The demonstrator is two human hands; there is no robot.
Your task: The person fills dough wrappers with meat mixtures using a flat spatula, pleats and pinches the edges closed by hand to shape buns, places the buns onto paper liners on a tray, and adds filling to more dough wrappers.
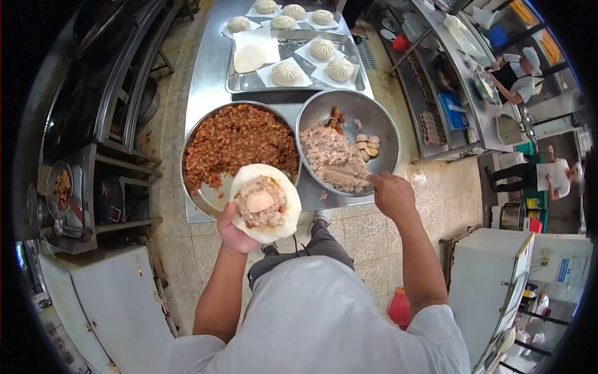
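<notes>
My left hand (235,235) holds up a round dough wrapper (288,187) from below, fingers curled under it. On the wrapper sits a mound of pale minced meat (271,217) with a smooth pinkish piece on top. My right hand (393,194) is closed at the near right rim of a steel bowl (389,134); whatever its fingers grip is hidden. That bowl contains pale meat filling (333,156), egg pieces (367,147) and some orange-brown bits (336,118). Beside it, a wide steel pan (208,202) holds reddish-brown chopped filling (240,143).
Beyond the bowls, a metal tray (233,80) carries pleated buns (286,73) on paper squares and a flat dough round (250,58). More buns (283,22) stand behind it on the steel table (202,81). Shelving is at both sides; two people (517,75) are at right.
</notes>
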